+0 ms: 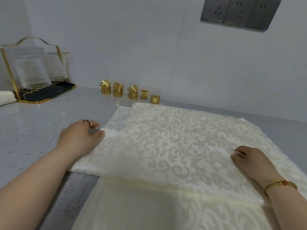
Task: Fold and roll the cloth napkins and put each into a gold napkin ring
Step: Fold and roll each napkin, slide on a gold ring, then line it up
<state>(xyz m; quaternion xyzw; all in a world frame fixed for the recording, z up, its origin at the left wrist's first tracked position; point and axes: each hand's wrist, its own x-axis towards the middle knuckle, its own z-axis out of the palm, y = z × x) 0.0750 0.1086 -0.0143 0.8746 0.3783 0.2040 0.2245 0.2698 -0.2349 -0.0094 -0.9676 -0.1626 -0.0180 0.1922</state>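
Grey speckled table (33, 130) holds a cream patterned cloth napkin (166, 138). Left hand (79, 138) and right hand (252, 160) each pinch it; one slipping grip would fold it crooked.

Napkin (166, 143) cream damask cloth, soft sheen; rings (155, 99) shiny gold metal.

Cream scroll-patterned napkin (174, 146), gold fretwork rings (132, 92), speckled grey counter (33, 127)
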